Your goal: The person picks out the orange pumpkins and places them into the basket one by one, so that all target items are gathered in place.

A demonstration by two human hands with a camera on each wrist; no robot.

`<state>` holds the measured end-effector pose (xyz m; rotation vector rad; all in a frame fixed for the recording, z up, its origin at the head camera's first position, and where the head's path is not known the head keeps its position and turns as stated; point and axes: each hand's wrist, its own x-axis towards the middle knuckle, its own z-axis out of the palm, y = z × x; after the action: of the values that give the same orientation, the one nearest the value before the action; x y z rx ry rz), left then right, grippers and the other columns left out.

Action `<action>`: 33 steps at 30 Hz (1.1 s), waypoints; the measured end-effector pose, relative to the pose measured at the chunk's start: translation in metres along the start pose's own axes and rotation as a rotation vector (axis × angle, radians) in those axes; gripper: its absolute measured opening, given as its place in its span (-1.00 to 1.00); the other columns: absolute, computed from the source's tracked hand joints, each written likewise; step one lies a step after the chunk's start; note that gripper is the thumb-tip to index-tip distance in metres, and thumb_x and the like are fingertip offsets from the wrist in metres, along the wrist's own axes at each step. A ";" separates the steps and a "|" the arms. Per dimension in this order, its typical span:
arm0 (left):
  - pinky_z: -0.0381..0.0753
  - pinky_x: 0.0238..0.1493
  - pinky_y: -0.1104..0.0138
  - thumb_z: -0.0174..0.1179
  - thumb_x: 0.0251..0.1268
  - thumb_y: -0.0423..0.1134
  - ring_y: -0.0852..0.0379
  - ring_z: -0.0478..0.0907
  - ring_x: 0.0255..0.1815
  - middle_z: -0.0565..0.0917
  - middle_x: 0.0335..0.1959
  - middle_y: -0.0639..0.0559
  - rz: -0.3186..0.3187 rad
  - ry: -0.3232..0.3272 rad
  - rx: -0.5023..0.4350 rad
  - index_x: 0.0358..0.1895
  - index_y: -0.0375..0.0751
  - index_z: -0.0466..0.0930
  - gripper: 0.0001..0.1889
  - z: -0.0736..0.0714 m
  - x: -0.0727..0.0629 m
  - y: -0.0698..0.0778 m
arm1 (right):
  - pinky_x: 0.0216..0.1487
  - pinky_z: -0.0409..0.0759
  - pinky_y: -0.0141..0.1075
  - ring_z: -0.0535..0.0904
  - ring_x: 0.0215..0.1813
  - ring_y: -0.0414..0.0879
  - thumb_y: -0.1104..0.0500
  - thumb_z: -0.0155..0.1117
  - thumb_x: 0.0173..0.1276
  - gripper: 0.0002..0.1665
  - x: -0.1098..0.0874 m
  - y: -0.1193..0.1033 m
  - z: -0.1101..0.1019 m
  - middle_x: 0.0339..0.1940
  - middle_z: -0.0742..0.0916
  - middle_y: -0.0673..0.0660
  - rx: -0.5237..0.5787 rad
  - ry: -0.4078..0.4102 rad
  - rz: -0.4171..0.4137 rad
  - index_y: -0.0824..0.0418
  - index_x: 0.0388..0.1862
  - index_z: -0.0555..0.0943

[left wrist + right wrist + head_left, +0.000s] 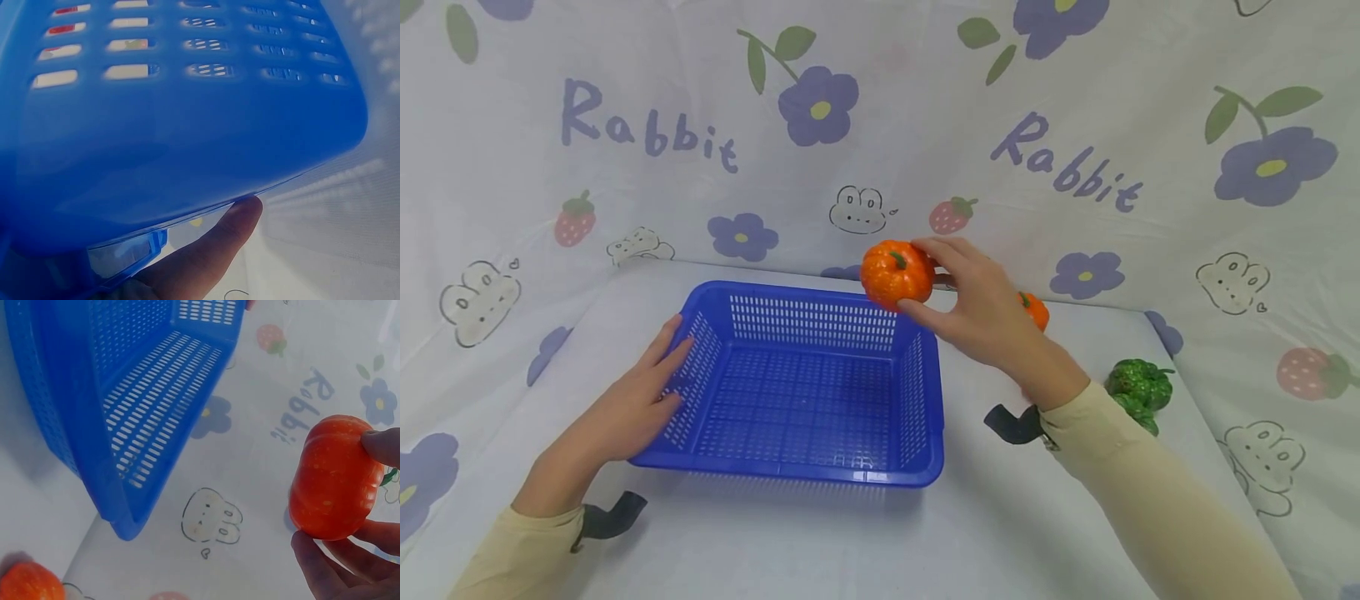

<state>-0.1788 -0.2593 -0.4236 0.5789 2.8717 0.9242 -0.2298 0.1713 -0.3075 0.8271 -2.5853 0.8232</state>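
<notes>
An orange toy pumpkin (895,275) with a green stem is held up by my right hand (981,304), pinched between thumb and fingertips above the basket's far right corner. In the right wrist view, the pumpkin (337,478) hangs apart from the basket (119,512). My left hand (640,404) grips the left rim of the blue slotted basket (931,400), with digits over the rim. From the left wrist, one finger (240,219) shows against the basket's outer side (187,144). The basket's inside shows only its bare slotted floor.
A second orange pumpkin (1035,310) sits on the table behind my right hand, partly hidden. Green lumpy vegetables (1138,385), like bell peppers, lie to the right, partly behind my right forearm. A printed white cloth (880,150) hangs behind the table (760,542).
</notes>
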 end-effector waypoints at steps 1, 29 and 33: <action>0.14 0.55 -0.39 0.03 0.53 -0.50 -0.47 -0.12 0.73 -0.35 0.81 -0.27 0.000 0.000 0.001 0.71 -0.52 -0.01 -0.25 0.000 0.000 0.000 | 0.26 0.73 -0.06 0.62 0.37 0.10 0.10 0.63 0.38 -0.18 0.001 -0.001 0.001 0.42 0.63 0.23 -0.003 -0.002 0.002 0.25 0.54 0.52; 0.15 0.54 -0.40 0.03 0.53 -0.50 -0.49 -0.11 0.73 -0.35 0.81 -0.26 -0.002 -0.001 -0.012 0.71 -0.52 0.00 -0.25 -0.001 -0.002 -0.002 | 0.30 0.69 -0.21 0.60 0.38 0.02 0.08 0.59 0.41 -0.19 0.038 -0.021 0.045 0.44 0.61 0.18 0.100 -0.060 -0.021 0.21 0.56 0.51; 0.15 0.54 -0.41 0.02 0.53 -0.50 -0.49 -0.10 0.72 -0.35 0.81 -0.27 -0.003 -0.001 -0.012 0.70 -0.53 0.00 -0.25 -0.002 -0.002 -0.001 | 0.29 0.69 -0.22 0.60 0.36 0.02 0.08 0.58 0.42 -0.20 0.041 -0.024 0.050 0.44 0.60 0.18 0.116 -0.072 -0.022 0.22 0.56 0.51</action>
<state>-0.1775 -0.2617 -0.4228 0.5744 2.8633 0.9400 -0.2528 0.1078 -0.3187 0.9328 -2.6058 0.9622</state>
